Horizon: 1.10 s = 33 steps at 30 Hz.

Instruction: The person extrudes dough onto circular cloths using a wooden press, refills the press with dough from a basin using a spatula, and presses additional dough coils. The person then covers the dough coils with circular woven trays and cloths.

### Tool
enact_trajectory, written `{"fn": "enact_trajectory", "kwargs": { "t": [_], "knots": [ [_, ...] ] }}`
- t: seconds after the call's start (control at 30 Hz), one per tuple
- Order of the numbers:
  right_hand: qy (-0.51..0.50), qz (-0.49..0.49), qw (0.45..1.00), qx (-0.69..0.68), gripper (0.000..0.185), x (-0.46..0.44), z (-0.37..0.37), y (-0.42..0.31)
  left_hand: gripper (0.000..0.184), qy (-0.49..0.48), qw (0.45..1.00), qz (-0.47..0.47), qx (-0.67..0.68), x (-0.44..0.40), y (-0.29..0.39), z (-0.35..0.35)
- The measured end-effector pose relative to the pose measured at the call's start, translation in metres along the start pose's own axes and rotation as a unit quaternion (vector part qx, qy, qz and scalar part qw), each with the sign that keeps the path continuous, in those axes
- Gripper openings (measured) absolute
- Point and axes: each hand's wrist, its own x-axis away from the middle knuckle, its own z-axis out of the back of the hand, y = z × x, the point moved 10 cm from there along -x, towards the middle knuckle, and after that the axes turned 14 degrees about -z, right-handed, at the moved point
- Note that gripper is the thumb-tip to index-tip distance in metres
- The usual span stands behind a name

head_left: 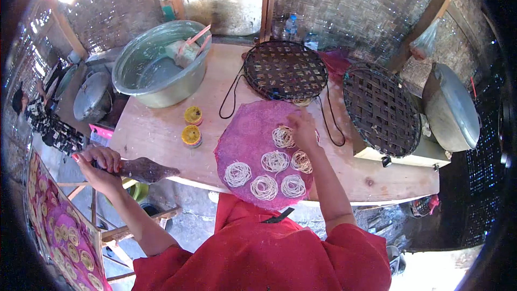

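My left hand (100, 164) is wrapped round a dark tool with a tapered end (151, 170), held out past the table's left front edge. Across the round pink mat (250, 124) lie several pale coils of noodles (275, 161). My right hand (304, 129) is over the mat's upper right part, fingers bent down beside a noodle coil (283, 137). Another coil shows partly from behind this hand. What its fingertips pinch, if anything, is hidden.
A large green basin (156, 86) stands back left, near two yellow-topped jars (191, 136). Dark woven trays (285, 70) with cord loops lie behind the mat and at right, near a big metal pot (451, 108). A person (51, 124) is far left, above a pink sheet with coils (62, 226).
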Motion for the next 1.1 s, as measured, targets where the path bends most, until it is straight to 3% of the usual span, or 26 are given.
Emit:
{"fn": "enact_trajectory", "kwargs": {
  "t": [0.13, 0.2, 0.27, 0.43, 0.53, 0.67, 0.87, 0.93, 1.1],
  "knots": [
    [0.033, -0.005, 0.994, -0.108, 0.032, 0.009, 0.044, 0.021, 0.053, -0.003, 1.0, -0.004, 0.017, 0.007, 0.009, 0.005],
    [0.027, -0.044, 0.996, -0.066, 0.036, 0.024, 0.034, 0.054, 0.052, 0.007, 0.999, -0.031, 0.02, 0.005, 0.013, 0.021],
    [0.01, 0.007, 1.0, -0.007, 0.031, 0.046, 0.028, 0.054, 0.052, -0.006, 0.998, -0.03, 0.046, 0.003, 0.012, 0.024],
    [-0.02, -0.029, 0.998, 0.043, 0.023, 0.067, 0.019, 0.042, 0.055, -0.012, 1.0, 0.004, 0.012, 0.007, 0.003, 0.008],
    [-0.034, -0.034, 0.996, 0.074, 0.022, 0.066, 0.02, 0.03, 0.051, -0.002, 0.999, -0.02, 0.038, 0.001, -0.002, 0.014],
    [-0.034, -0.055, 0.997, 0.031, 0.02, 0.061, 0.012, 0.042, 0.047, -0.058, 0.996, -0.03, 0.066, 0.004, -0.001, 0.005],
    [-0.034, -0.054, 0.996, 0.066, 0.027, 0.057, 0.016, 0.04, 0.053, -0.001, 0.999, -0.032, 0.03, 0.013, 0.007, 0.004],
    [0.015, -0.024, 0.993, 0.117, 0.027, 0.055, 0.028, 0.033, 0.052, 0.004, 0.999, -0.044, 0.024, 0.016, 0.011, 0.009],
    [0.079, -0.003, 0.996, 0.041, 0.024, 0.074, 0.084, 0.051, 0.05, -0.003, 0.998, -0.057, 0.018, 0.015, 0.021, 0.024]
  ]
}}
